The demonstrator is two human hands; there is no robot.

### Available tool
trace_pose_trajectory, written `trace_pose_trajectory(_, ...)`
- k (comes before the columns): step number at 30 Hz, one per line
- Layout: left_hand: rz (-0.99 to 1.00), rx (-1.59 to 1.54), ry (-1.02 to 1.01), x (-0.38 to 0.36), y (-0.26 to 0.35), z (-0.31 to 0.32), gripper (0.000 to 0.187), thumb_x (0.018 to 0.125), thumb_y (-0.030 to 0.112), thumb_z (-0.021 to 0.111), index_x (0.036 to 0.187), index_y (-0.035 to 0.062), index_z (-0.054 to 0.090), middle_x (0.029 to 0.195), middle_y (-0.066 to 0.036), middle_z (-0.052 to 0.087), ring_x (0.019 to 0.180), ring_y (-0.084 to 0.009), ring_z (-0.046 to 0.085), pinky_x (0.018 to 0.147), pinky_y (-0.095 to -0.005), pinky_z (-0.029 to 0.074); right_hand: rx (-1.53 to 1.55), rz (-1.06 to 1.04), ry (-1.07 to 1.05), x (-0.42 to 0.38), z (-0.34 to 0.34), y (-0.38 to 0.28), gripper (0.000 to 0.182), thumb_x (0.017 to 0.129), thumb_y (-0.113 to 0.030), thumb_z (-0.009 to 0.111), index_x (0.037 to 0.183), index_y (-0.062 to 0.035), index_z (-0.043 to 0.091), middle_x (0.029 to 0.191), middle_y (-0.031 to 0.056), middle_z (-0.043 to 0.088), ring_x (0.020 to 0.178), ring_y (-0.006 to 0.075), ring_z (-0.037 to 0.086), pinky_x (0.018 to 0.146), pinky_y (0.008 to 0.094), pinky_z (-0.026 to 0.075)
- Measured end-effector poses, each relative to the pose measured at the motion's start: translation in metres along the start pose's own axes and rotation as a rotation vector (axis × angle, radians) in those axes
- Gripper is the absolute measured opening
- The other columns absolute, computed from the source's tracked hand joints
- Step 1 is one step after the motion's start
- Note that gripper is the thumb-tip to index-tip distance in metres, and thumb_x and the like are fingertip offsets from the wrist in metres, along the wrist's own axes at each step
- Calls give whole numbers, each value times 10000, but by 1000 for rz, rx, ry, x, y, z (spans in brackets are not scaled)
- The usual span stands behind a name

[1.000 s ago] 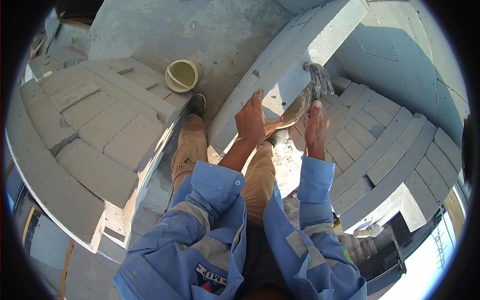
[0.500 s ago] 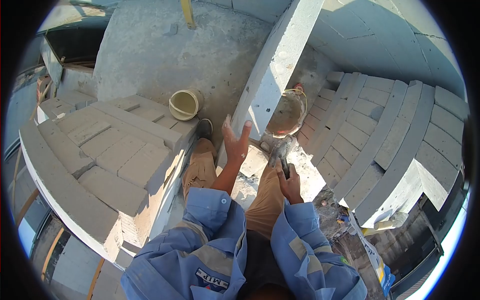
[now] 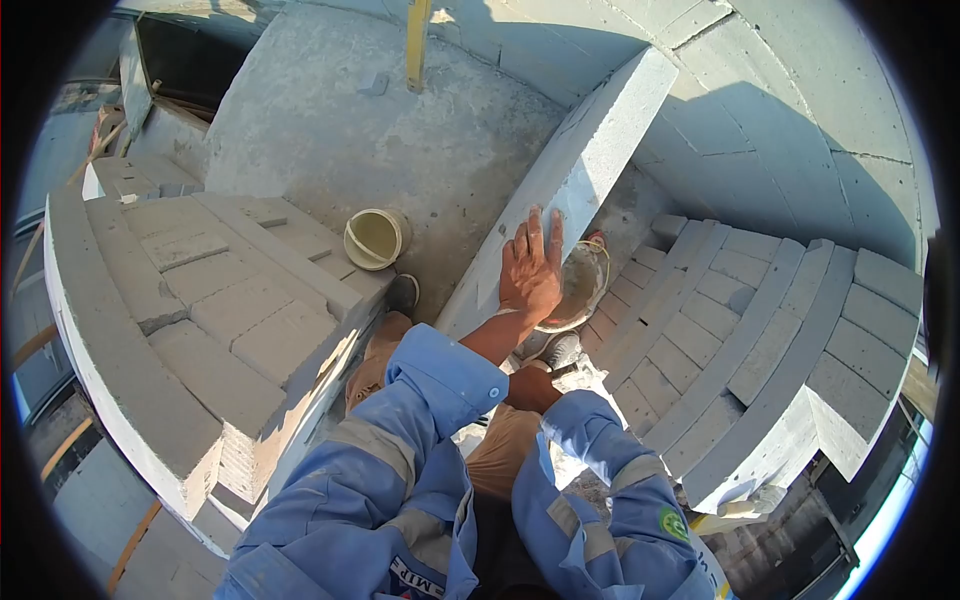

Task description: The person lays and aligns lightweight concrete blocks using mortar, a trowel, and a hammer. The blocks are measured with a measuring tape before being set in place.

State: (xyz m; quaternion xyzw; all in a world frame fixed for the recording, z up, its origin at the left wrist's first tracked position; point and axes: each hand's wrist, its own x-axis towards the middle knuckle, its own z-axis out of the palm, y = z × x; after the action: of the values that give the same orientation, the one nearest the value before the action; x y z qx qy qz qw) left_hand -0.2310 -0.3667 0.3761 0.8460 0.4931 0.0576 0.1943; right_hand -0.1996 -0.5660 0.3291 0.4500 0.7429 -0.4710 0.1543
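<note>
My left hand (image 3: 531,268) lies flat, fingers spread, against the face of a long grey concrete block (image 3: 595,150) that stands tilted on its edge in front of me. My right hand (image 3: 530,388) is low by my knee, mostly covered by my left forearm and my blue sleeves. What it holds is hidden. A mortar tub (image 3: 588,290) with a wire handle sits just behind my left hand, partly covered by it.
A small cream bucket (image 3: 375,238) stands on the concrete floor to the left. Stacked grey blocks rise at the left (image 3: 200,300) and the right (image 3: 760,330). A block wall (image 3: 800,120) closes the back. A yellow bar (image 3: 417,40) leans at the top.
My left hand went from raised with fingers apart to flat on the long block. My right hand, which held a hammer, dropped down behind my left arm. The view tilted.
</note>
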Motion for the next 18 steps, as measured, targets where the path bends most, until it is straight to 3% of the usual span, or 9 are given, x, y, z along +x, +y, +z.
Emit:
trace_pose_trajectory(1, -1, 3, -3, -2, 0, 1, 893, 831, 197, 656, 1579, 29, 199, 1562, -260, 230, 1368, -416, 356, 1066, -508, 350, 38, 114, -116, 4, -22, 16, 235, 915, -342, 622, 1037, -145, 658, 827, 129, 710, 801, 363, 706, 667, 503, 536)
trace_pose_trajectory(3, -17, -26, 49, 1, 2, 1, 887, 829, 179, 645, 1577, 26, 194, 1565, -253, 229, 1368, -416, 350, 1066, -507, 353, 345, 258, 382, -1, -32, 43, 309, 934, -402, 627, 1059, -119, 642, 843, 156, 704, 799, 380, 696, 677, 515, 528)
trace_pose_trajectory(6, -17, -44, -4, 2, 1, -1, 897, 824, 178, 650, 1579, 34, 188, 1566, -245, 229, 1368, -415, 350, 1072, -504, 349, 285, 408, 345, -2, -17, 14, 312, 937, -403, 629, 1068, -121, 642, 828, 165, 704, 747, 376, 695, 659, 513, 530)
trace_pose_trajectory(9, -12, -44, -5, 1, 0, 1, 904, 826, 188, 651, 1583, 38, 178, 1572, -244, 216, 1371, -407, 348, 1081, -501, 338, 248, 248, 366, -10, 5, 3, 251, 943, -366, 608, 1027, -131, 638, 793, 134, 704, 706, 343, 702, 611, 504, 529)
trace_pose_trajectory(11, -6, -42, -35, 1, 1, -2, 859, 859, 181, 609, 1583, 29, 171, 1579, -255, 195, 1380, -407, 337, 1087, -499, 324, 144, 179, 100, -16, -2, -5, 203, 942, -327, 593, 1006, -138, 634, 755, 110, 690, 691, 330, 703, 590, 497, 523)
trace_pose_trajectory(14, -10, -25, -53, 1, 2, -4, 856, 861, 184, 611, 1584, 29, 179, 1585, -254, 186, 1387, -408, 330, 1089, -501, 322, 8, 42, 96, -8, 3, 9, 187, 931, -312, 588, 1008, -149, 634, 727, 100, 674, 678, 331, 701, 577, 495, 517)
trace_pose_trajectory(15, -14, -16, -51, 1, 1, -3, 898, 830, 195, 656, 1583, 40, 194, 1582, -243, 197, 1386, -409, 334, 1084, -505, 334, 20, 101, 98, -7, -12, 17, 214, 921, -326, 620, 1020, -137, 630, 754, 119, 691, 684, 350, 698, 597, 498, 525)
trace_pose_trajectory(17, -23, -4, -50, 2, 1, -2, 898, 828, 196, 659, 1583, 40, 198, 1583, -241, 195, 1393, -408, 324, 1087, -504, 331, 343, 438, 369, -3, -28, 26, 337, 874, -343, 680, 1131, -127, 664, 877, 175, 725, 795, 365, 710, 691, 486, 550)
trace_pose_trajectory(18, -33, 10, -49, 2, 2, -1, 898, 826, 197, 661, 1583, 40, 203, 1584, -240, 193, 1401, -407, 314, 1091, -502, 328, 308, 493, 325, 1, -31, 18, 369, 885, -357, 675, 1168, -121, 651, 905, 191, 723, 815, 383, 703, 706, 487, 545)
